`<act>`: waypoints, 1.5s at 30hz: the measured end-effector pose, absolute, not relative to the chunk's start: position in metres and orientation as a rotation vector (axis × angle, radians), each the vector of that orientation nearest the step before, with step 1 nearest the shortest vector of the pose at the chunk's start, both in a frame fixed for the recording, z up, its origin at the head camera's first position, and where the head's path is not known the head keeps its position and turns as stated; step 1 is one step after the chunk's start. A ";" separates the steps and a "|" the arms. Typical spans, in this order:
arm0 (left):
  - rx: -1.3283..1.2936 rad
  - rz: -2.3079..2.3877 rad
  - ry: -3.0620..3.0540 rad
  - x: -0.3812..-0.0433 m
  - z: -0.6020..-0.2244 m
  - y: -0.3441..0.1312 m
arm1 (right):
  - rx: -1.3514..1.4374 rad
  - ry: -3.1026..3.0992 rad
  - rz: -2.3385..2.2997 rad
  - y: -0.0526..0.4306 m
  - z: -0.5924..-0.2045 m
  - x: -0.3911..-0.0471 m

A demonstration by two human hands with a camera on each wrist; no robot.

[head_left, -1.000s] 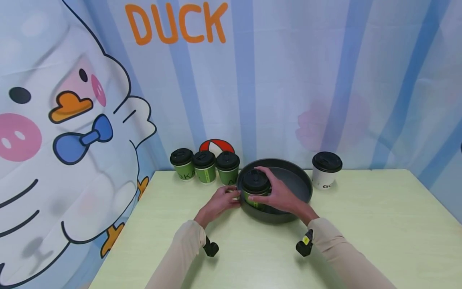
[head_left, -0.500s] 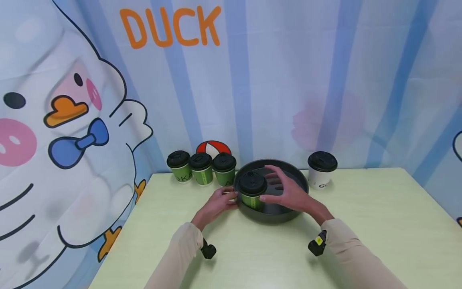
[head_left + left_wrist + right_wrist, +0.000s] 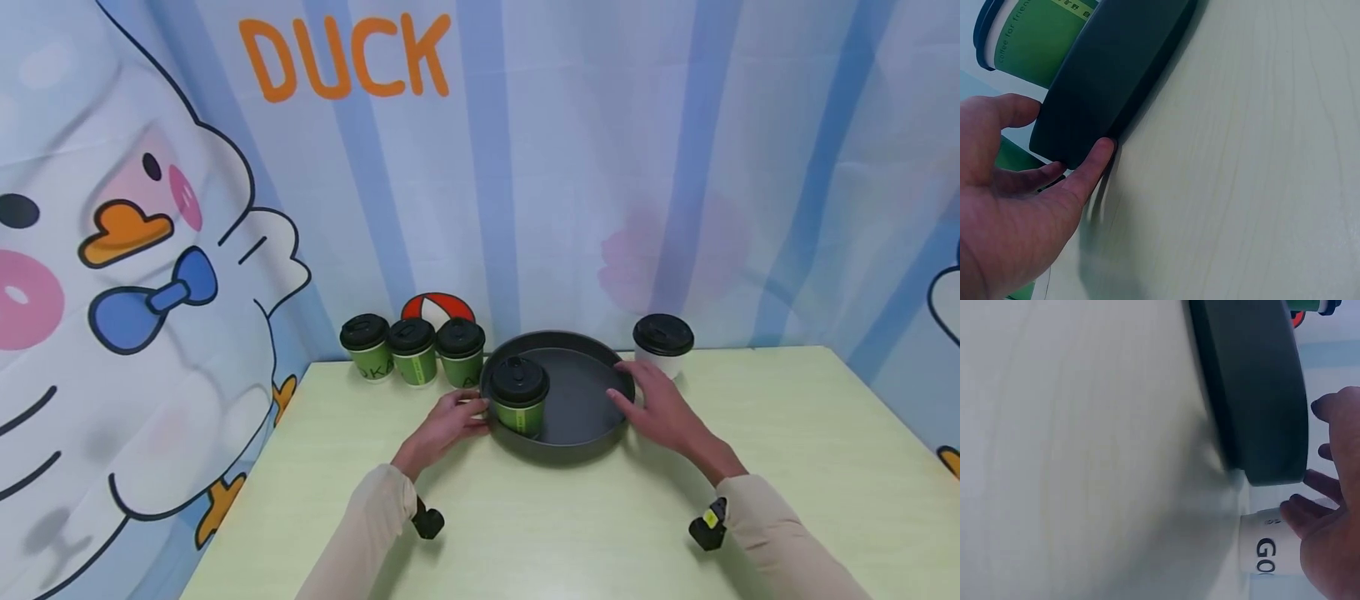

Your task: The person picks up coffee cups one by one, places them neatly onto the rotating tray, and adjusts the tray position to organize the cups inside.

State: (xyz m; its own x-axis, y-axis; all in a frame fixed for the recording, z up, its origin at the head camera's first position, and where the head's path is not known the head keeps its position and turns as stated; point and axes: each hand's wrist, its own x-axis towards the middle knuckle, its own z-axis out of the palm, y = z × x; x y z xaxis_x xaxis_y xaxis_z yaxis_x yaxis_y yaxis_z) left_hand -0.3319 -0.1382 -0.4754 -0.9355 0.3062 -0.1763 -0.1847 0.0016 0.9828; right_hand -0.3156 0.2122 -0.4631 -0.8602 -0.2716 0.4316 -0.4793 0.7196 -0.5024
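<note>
A deep, round dark grey pan (image 3: 573, 400) sits on the table. Inside it at the left stands a green paper coffee cup (image 3: 521, 417) with a black lid. My left hand (image 3: 447, 422) holds the pan's left side; the left wrist view shows the thumb at the rim and fingertips (image 3: 1105, 147) along the wall and bottom edge. At the pan's right rim is my right hand (image 3: 663, 408), thumb and fingers spread apart, holding nothing. Behind it stands a white paper cup (image 3: 663, 364) with a black lid, partly hidden by the hand.
Three green lidded cups, the left one (image 3: 372, 360), the middle one (image 3: 417, 367) and the right one (image 3: 462, 367), stand in a row at the back left, close to the pan. A printed duck curtain (image 3: 555, 167) hangs behind the pale table (image 3: 555, 533).
My right hand has let go of the green cup in the pan and moved right to the pan's right rim. The left hand keeps its place at the left side. The view has shifted slightly.
</note>
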 end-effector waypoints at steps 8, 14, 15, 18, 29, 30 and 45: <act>0.119 1.997 1.937 -0.332 -0.474 -0.140 | 0.493 -2.674 1.120 0.218 -0.476 -0.316; 0.134 1.996 1.932 -0.332 -0.475 -0.140 | 0.397 -2.694 1.202 0.218 -0.476 -0.313; 0.136 1.996 1.932 -0.332 -0.475 -0.140 | 0.376 -2.700 1.226 0.218 -0.476 -0.313; 0.132 1.995 1.932 -0.332 -0.475 -0.140 | 0.304 -2.719 1.315 0.219 -0.476 -0.312; 0.122 2.014 1.939 -0.334 -0.478 -0.139 | 0.168 -2.753 1.579 0.217 -0.472 -0.312; 0.126 2.015 1.940 -0.334 -0.478 -0.139 | 0.163 -2.756 1.580 0.217 -0.471 -0.312; 0.138 2.019 1.929 -0.335 -0.481 -0.138 | -0.023 -2.616 2.032 0.212 -0.466 -0.300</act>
